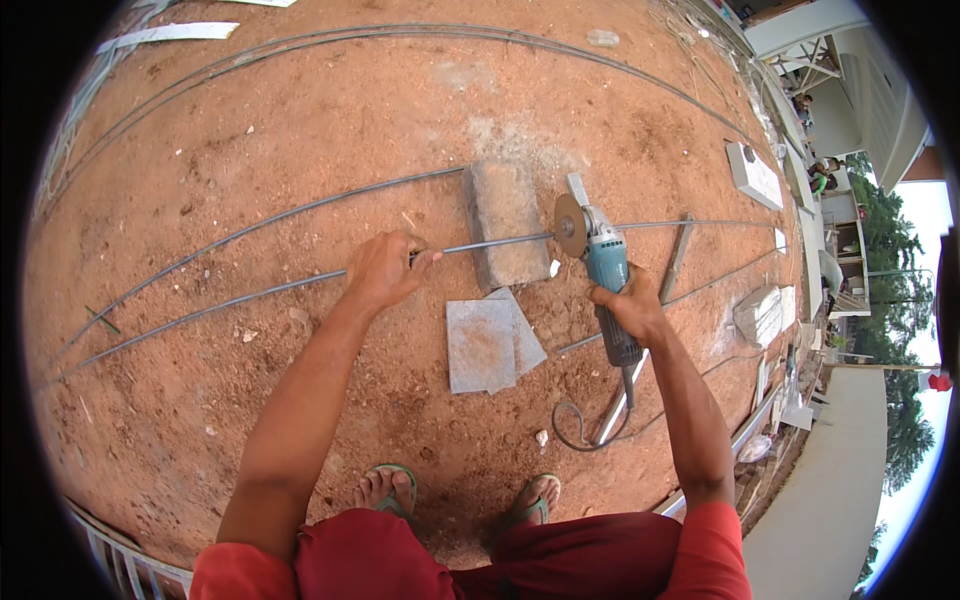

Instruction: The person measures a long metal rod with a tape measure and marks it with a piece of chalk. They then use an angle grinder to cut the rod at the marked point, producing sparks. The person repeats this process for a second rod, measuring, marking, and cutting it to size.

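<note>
My left hand [385,268] is closed around a long thin metal rod [490,243], which lies across a concrete block [508,215] on the red dirt. In my right hand [632,305] is a teal and black angle grinder [608,262], gripped by its body. Its brown cutting disc [571,225] stands upright at the rod, just right of the block; whether disc and rod touch, I cannot tell. Beyond the grinder the rod runs on to the right. A power cord [570,432] loops from the grinder's rear end to the ground.
Two grey square tiles [481,345] lie overlapped near the block. Another rod [300,208] ends at the block's left side, and more long rods [400,32] curve across the far ground. White blocks [755,176] stand at the right. My sandalled feet [388,490] are close below.
</note>
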Tool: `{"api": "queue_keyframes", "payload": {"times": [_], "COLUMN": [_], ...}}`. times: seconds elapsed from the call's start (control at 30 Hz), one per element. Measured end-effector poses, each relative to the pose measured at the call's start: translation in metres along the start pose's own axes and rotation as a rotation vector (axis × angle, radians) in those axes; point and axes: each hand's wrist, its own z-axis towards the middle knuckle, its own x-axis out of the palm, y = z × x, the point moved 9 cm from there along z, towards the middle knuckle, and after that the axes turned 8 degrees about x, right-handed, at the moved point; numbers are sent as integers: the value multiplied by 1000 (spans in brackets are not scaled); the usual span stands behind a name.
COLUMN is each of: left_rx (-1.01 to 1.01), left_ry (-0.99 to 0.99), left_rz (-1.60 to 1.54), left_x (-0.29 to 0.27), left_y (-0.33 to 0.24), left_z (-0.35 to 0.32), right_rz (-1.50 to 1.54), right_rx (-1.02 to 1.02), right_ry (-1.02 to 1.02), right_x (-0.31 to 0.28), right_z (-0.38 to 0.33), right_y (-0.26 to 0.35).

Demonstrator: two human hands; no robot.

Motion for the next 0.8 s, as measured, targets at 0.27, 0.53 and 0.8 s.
{"api": "queue_keyframes", "payload": {"times": [0.27, 0.53, 0.8], "left_rx": [46, -13, 20], "left_ry": [-55, 15, -38], "left_rz": [-7, -16, 0], "left_x": [-5, -7, -2], "left_y": [-5, -8, -3], "left_z": [-2, -3, -2], "right_rz": [-27, -27, 32], "right_rx": [25, -5, -25], "right_ry": [36, 27, 44], "right_x": [-1, -4, -1], "right_z": [1, 4, 7], "right_y": [-3, -7, -9]}}
